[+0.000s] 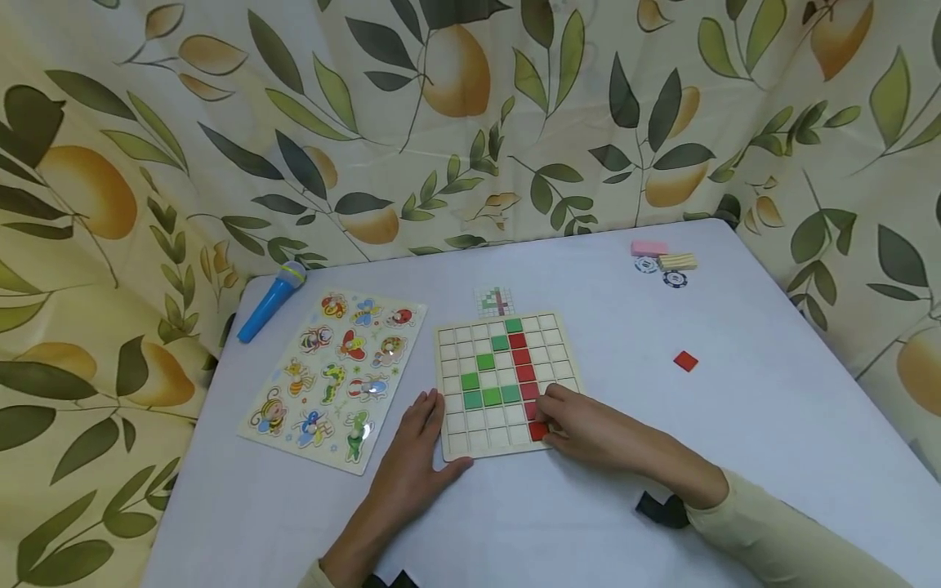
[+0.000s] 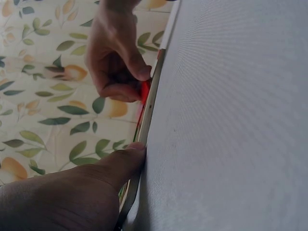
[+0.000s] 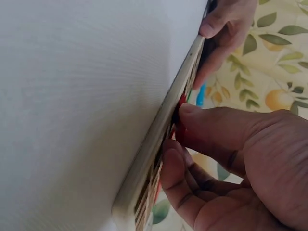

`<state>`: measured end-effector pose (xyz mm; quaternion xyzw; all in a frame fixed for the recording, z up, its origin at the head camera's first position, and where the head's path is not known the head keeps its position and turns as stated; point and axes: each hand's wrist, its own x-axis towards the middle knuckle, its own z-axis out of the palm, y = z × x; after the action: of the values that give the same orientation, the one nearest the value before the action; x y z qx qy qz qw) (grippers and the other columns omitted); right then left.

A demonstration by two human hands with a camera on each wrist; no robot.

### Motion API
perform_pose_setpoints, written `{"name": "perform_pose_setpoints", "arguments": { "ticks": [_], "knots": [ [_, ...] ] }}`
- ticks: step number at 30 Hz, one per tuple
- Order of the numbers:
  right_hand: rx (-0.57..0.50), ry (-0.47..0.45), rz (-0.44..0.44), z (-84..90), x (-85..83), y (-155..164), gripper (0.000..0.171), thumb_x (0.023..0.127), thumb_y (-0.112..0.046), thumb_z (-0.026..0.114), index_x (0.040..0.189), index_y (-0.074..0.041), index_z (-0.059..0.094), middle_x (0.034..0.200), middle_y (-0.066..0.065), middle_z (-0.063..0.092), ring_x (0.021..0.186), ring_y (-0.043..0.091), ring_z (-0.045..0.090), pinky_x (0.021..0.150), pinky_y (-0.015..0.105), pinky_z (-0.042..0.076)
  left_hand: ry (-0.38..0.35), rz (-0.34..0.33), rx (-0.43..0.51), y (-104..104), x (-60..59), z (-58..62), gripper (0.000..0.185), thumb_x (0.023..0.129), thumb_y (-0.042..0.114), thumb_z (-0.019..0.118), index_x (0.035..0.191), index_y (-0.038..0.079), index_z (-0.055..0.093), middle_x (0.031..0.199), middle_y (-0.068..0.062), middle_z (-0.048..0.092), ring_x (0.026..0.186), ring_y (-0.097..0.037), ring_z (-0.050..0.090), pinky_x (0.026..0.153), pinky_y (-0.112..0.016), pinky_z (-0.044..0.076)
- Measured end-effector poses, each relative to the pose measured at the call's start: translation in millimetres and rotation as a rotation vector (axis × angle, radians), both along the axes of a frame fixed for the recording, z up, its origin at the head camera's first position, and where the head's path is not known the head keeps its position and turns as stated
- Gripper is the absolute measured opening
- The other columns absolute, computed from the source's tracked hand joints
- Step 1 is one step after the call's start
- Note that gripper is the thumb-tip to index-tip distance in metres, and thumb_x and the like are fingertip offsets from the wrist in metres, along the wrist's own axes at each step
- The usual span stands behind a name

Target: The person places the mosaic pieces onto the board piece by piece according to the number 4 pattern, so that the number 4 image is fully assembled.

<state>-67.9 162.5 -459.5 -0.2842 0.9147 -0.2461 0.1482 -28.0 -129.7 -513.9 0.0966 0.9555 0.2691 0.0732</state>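
A: In the head view, the right hand has its fingertips curled down on a red tile at the near right of the wooden grid board, pinching or pressing it into a cell. Just beyond the fingers, a red column runs away from the grip, with green tiles to its left.

B: And the left hand?

A: It lies flat with straight fingers against the board's near left edge, steadying it, gripping nothing. Well off to the right of the working hand lies a spare red tile; left of the resting hand is an insect puzzle.

B: What about the left wrist view?

A: The thumb touches the board's rim, and further along it the other hand's fingers close on something red.

B: The right wrist view?

A: The thumb and fingers squeeze the red tile against the board's edge.

B: What could go wrong?

A: I'd judge that the tile could seat crooked on a divider if pressed at a tilt, or the board could slide on the cloth if the flat hand eases off.
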Motion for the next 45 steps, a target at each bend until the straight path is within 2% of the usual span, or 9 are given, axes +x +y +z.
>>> {"name": "perform_pose_setpoints", "arguments": {
  "ticks": [14,21,24,26,30,35,39,41,45],
  "knots": [
    [-0.041,-0.033,-0.019,-5.7,-7.9,0,0.018,0.092,-0.01,0.083,0.088,-0.019,0.068,0.087,-0.009,0.057,0.078,0.007,0.051,0.066,0.019,0.045,-0.004,0.006,0.008,1,0.2,0.0,0.106,0.087,0.046,0.088,0.168,0.009,0.032,0.178,-0.008,0.028,0.168,-0.028,0.02,0.131,-0.05,0.035],
    [-0.037,-0.06,-0.029,-5.4,-7.7,4,0.016,0.092,-0.012,0.083,0.096,-0.017,0.068,0.088,-0.009,0.057,0.079,0.006,0.052,0.068,0.019,0.046,0.002,0.008,0.012,1,0.4,-0.3,0.106,0.086,0.045,0.089,0.168,0.009,0.032,0.178,-0.008,0.028,0.168,-0.028,0.021,0.131,-0.05,0.036],
    [-0.056,-0.08,-0.052,2.5,-4.8,14,0.016,0.095,-0.015,0.081,0.108,-0.015,0.07,0.09,-0.009,0.059,0.082,0.005,0.054,0.07,0.019,0.048,0.002,0.006,0.02,1,1.0,-0.2,0.105,0.087,0.045,0.088,0.168,0.009,0.032,0.178,-0.007,0.028,0.168,-0.028,0.021,0.131,-0.05,0.035],
    [-0.089,-0.055,-0.08,10.0,-2.6,26,0.021,0.098,-0.018,0.078,0.116,-0.014,0.071,0.095,-0.01,0.063,0.086,0.005,0.058,0.074,0.021,0.053,0.0,0.006,0.025,1,1.6,-0.1,0.105,0.087,0.045,0.088,0.168,0.01,0.032,0.178,-0.007,0.028,0.168,-0.028,0.021,0.131,-0.05,0.035],
    [-0.189,0.065,-0.211,24.5,1.0,60,0.025,0.101,-0.017,0.074,0.126,-0.015,0.07,0.11,-0.006,0.073,0.097,0.001,0.064,0.086,0.019,0.059,0.001,0.008,0.032,1,2.3,1.1,0.104,0.087,0.045,0.088,0.168,0.009,0.033,0.178,-0.007,0.028,0.168,-0.029,0.021,0.131,-0.051,0.035],
    [-0.373,0.172,-0.493,26.2,3.5,118,0.024,0.107,-0.012,0.065,0.13,-0.011,0.07,0.117,0.002,0.077,0.099,-0.006,0.07,0.087,0.007,0.055,0.0,0.01,0.028,2,3.1,1.3,0.104,0.087,0.045,0.088,0.168,0.009,0.033,0.178,-0.008,0.029,0.168,-0.029,0.022,0.131,-0.051,0.035],
    [-0.478,0.119,-0.77,17.0,1.8,162,0.032,0.109,-0.025,0.062,0.137,-0.01,0.066,0.11,-0.017,0.075,0.093,-0.007,0.071,0.085,0.001,0.052,-0.003,0.009,0.026,1,3.0,0.5,0.104,0.088,0.046,0.087,0.168,0.009,0.033,0.178,-0.008,0.028,0.168,-0.029,0.021,0.132,-0.05,0.034],
    [-0.499,0.066,-0.865,9.7,0.2,178,0.036,0.109,-0.03,0.061,0.14,-0.011,0.064,0.108,-0.024,0.072,0.092,-0.008,0.071,0.084,0.0,0.052,-0.003,0.008,0.023,1,2.8,0.1,0.104,0.088,0.047,0.087,0.168,0.009,0.033,0.178,-0.008,0.028,0.168,-0.029,0.021,0.132,-0.05,0.034],
    [-0.463,-0.016,-0.965,-5.3,-3.2,195,0.041,0.109,-0.034,0.06,0.144,-0.012,0.061,0.114,-0.018,0.072,0.092,-0.01,0.068,0.081,0.002,0.054,0.003,0.002,0.018,1,1.9,-0.3,0.104,0.088,0.047,0.087,0.168,0.009,0.032,0.178,-0.008,0.028,0.168,-0.029,0.021,0.131,-0.05,0.035]
  ]
}}
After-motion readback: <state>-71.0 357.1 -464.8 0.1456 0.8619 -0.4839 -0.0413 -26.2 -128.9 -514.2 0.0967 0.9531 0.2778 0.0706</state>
